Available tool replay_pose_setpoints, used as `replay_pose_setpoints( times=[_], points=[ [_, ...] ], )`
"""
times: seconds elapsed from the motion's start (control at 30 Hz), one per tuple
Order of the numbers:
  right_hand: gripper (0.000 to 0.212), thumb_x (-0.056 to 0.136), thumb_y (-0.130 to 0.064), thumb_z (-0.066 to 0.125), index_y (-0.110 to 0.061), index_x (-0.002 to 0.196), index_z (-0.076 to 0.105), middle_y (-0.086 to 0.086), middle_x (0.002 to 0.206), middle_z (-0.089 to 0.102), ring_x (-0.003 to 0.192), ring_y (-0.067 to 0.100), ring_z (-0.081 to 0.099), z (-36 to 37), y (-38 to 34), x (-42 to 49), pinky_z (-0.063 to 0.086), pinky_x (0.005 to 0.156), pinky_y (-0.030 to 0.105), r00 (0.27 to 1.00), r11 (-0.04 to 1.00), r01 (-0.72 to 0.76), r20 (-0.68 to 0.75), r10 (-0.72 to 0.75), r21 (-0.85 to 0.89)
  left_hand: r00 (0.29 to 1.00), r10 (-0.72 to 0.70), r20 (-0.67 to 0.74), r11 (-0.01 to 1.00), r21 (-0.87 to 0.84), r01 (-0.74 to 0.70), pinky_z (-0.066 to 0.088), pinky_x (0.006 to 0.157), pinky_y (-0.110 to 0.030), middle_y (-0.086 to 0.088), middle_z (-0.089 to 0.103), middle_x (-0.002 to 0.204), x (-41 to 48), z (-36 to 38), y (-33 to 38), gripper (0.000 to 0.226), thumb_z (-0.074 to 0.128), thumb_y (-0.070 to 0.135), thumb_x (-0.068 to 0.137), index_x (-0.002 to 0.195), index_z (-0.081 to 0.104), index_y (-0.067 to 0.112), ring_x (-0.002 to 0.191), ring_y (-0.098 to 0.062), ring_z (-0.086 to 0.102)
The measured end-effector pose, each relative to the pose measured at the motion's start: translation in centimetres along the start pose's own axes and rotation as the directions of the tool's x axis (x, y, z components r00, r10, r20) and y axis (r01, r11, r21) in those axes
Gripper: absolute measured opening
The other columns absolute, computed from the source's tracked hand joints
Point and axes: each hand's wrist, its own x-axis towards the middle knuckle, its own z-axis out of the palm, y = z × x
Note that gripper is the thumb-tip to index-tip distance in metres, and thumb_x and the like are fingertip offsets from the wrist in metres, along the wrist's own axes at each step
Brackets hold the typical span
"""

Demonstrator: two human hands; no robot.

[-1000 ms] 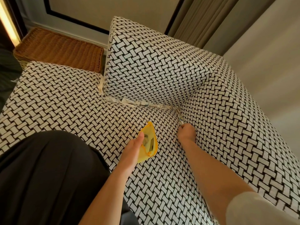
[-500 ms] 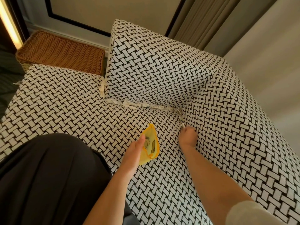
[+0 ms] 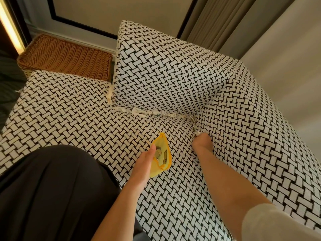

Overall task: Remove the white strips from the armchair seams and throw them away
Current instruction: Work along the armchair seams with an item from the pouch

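Since a second ago, little has changed beyond a small camera shift; the right hand (image 3: 202, 140) stays closed, pinching the end of a thin white strip (image 3: 194, 125) in the seam between seat and arm of the black-and-white woven-pattern armchair (image 3: 173, 72). A longer crumpled white strip (image 3: 149, 113) lies along the seam under the back cushion. The left hand (image 3: 144, 164) grips a small yellow fabric pouch (image 3: 162, 154), held open. A sharp pull could snap the strip, leaving a piece wedged in the seam.
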Motion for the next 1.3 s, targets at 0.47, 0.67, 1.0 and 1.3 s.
replay_pose_setpoints(
  times=[0.47,0.67,1.0,1.3],
  points=[
    [0.02,0.092,-0.008,0.047,-0.002,0.108,0.059,0.002,0.066,0.05,0.049,0.012,0.042,-0.3,1.7,-1.0,0.032,0.042,0.022,0.998,0.974,-0.057,0.048,0.047,0.221,1.0,0.012,0.025,1.0,-0.006,-0.011,0.042,0.071,-0.023,0.006,0.054,0.106,0.0,0.0,0.0,0.049,0.033,0.059,0.082,0.117,0.043,0.027,0.091,-0.003,0.051],
    [0.025,0.094,-0.015,0.05,-0.012,0.113,0.065,0.005,0.1,0.066,0.061,0.013,0.053,0.5,3.5,-4.2,0.049,0.055,0.027,0.994,0.945,0.096,-0.07,-0.078,0.311,1.0,-0.012,-0.019,0.999,0.032,0.013,0.038,0.088,-0.033,0.003,0.053,0.111,0.4,0.0,-0.3,0.047,0.032,0.061,0.084,0.115,0.044,0.028,0.103,-0.015,0.05],
    [0.051,0.089,-0.008,0.057,-0.018,0.136,0.038,-0.004,0.065,0.049,0.058,0.012,0.05,0.4,5.2,-5.6,0.054,0.063,0.033,0.985,0.887,0.161,-0.121,-0.121,0.432,1.0,-0.025,-0.018,0.999,0.033,0.025,0.036,0.093,-0.037,-0.005,0.049,0.128,0.2,0.1,-0.2,0.074,0.032,0.073,0.062,0.121,0.044,0.029,0.117,-0.022,0.046],
    [0.023,0.093,-0.013,0.049,-0.004,0.113,0.056,0.012,0.101,0.06,0.077,0.019,0.054,0.5,4.8,-4.0,0.043,0.061,0.027,0.966,0.97,0.23,-0.138,-0.218,0.082,1.0,-0.016,-0.008,1.0,0.017,0.016,0.04,0.091,-0.035,-0.006,0.051,0.13,0.1,0.0,-0.3,0.078,0.032,0.069,0.066,0.129,0.044,0.025,0.114,-0.021,0.048]
  ],
)
